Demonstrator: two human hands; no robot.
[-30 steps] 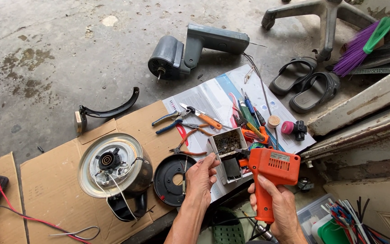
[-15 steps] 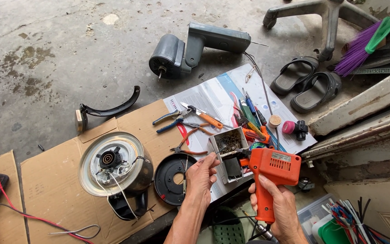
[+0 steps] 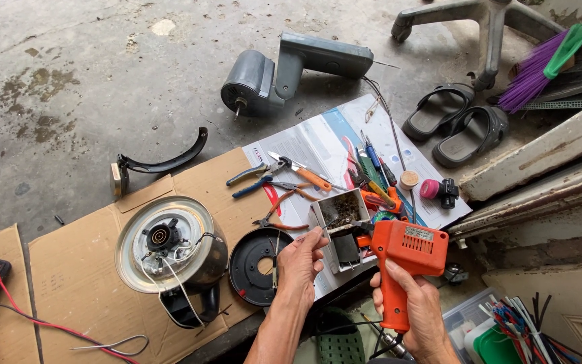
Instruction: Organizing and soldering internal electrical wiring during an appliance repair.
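Right hand (image 3: 417, 303) has its fingers wrapped tight round the grip of an orange soldering gun (image 3: 402, 259), tip aimed left at a small open metal box (image 3: 340, 217) sitting on the magazine pages. Left hand (image 3: 299, 264) hovers by that box, fingers pinched on something thin, can't tell what. Black round base plate (image 3: 256, 266) lies just left of it on the cardboard (image 3: 75, 283), beside an upside-down kettle (image 3: 170, 251). Pliers (image 3: 264, 185) sit further up.

Kettle (image 3: 170, 246) left of pliers (image 3: 284, 176)

The left hand (image 3: 299, 264) seems to have edged slightly toward the small metal box (image 3: 340, 212).
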